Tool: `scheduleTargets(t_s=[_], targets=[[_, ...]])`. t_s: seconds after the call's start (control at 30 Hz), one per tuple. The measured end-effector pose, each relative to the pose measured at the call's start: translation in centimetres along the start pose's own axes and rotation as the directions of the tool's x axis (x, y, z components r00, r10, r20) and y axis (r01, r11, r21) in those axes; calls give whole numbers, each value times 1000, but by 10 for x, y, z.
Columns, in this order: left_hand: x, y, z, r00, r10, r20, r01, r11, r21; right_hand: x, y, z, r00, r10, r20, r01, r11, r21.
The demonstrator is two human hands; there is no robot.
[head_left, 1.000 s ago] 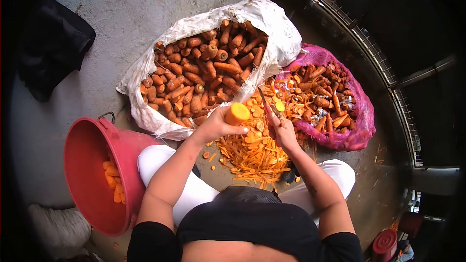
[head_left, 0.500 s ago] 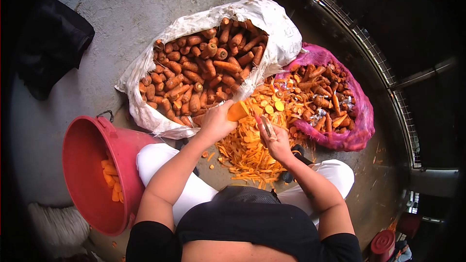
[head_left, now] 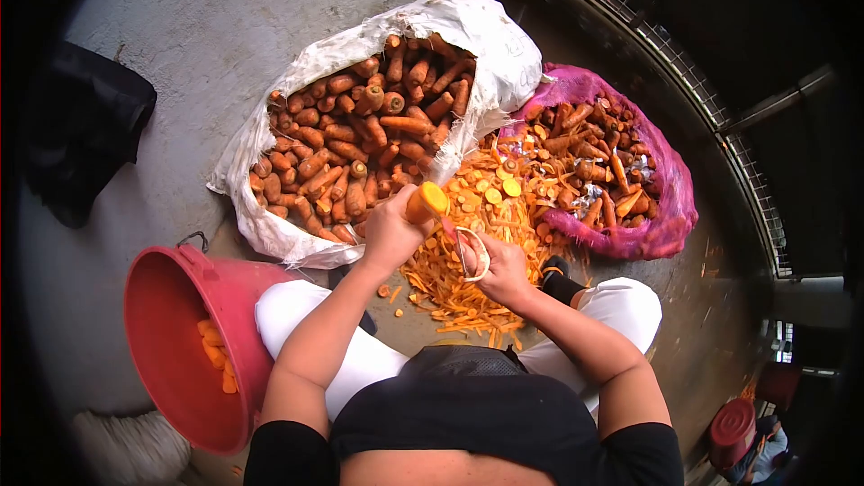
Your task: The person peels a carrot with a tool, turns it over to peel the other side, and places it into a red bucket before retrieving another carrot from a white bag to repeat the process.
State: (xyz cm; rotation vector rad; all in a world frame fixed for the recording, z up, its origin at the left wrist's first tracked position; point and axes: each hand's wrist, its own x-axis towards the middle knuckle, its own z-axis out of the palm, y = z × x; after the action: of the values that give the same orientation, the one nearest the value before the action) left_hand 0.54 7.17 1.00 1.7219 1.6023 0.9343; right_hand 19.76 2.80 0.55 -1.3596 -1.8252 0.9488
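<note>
My left hand (head_left: 389,232) is wrapped round a thick peeled carrot (head_left: 427,202), whose cut yellow-orange end faces up and to the right. Close beside it, my right hand (head_left: 504,270) grips a peeler (head_left: 483,257) with a cream looped handle; its head points toward the carrot. Below both hands a heap of carrot peelings and cut ends (head_left: 463,297) covers the floor between my legs. Just beyond my left hand lies an open white sack (head_left: 500,31) full of unpeeled carrots (head_left: 346,144).
To the right, a pink mesh sack (head_left: 673,207) holds carrots and scraps. A tilted red bucket (head_left: 157,333) by my left knee has several peeled carrots (head_left: 216,355) inside. Black cloth (head_left: 94,117) hangs at the wall. Another person (head_left: 769,450) is beside a red container (head_left: 732,427) at lower right.
The carrot has tilted so its cut end turns up toward me. My right hand has moved slightly down and left, rotating the peeler. The whole view has shifted a little.
</note>
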Motion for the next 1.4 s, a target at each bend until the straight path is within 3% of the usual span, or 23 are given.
scheduleTargets(t_s=[0.23,0.4,0.5,0.7,0.83,0.93,1.0,1.03,1.13,1.2,1.23,1.27,1.37,1.4], targets=[[1,-5,7,999,-29,32,33,991,-130,5,8,-4,994,-109,-20,104,980,-172],[0,-5,7,995,-77,57,85,981,-172,7,10,-1,993,-112,-39,104,979,-174],[0,2,2,985,-142,99,153,981,-118,9,13,0,994,-99,-37,92,984,-150],[0,-1,2,995,-100,31,99,995,10,13,18,1,997,-78,-12,76,991,-110],[0,1,-2,989,-132,71,135,990,-34,14,17,1,998,-59,6,60,996,-63],[-2,5,-3,995,-74,68,81,991,-102,14,32,4,1000,16,-15,-18,986,-164],[-9,24,-9,999,14,44,-7,985,-171,25,60,-11,954,297,45,-274,922,-275],[-10,21,-14,998,-16,62,29,976,-215,26,74,-12,898,436,58,-396,859,-326],[-5,19,-25,987,-83,138,129,919,-371,20,108,2,932,363,-13,-339,856,-390],[-6,16,-27,973,-113,202,197,863,-465,21,100,0,809,566,160,-575,818,11],[-5,15,-27,964,-120,236,228,832,-506,23,94,-2,735,620,273,-674,711,199],[-4,13,-29,925,-148,351,331,769,-547,25,121,3,622,586,519,-782,441,440],[-3,3,-33,782,-66,619,600,343,-722,34,84,-9,526,602,601,-837,242,490],[-3,3,-28,773,38,633,615,197,-763,34,71,-17,547,575,608,-825,247,508]])
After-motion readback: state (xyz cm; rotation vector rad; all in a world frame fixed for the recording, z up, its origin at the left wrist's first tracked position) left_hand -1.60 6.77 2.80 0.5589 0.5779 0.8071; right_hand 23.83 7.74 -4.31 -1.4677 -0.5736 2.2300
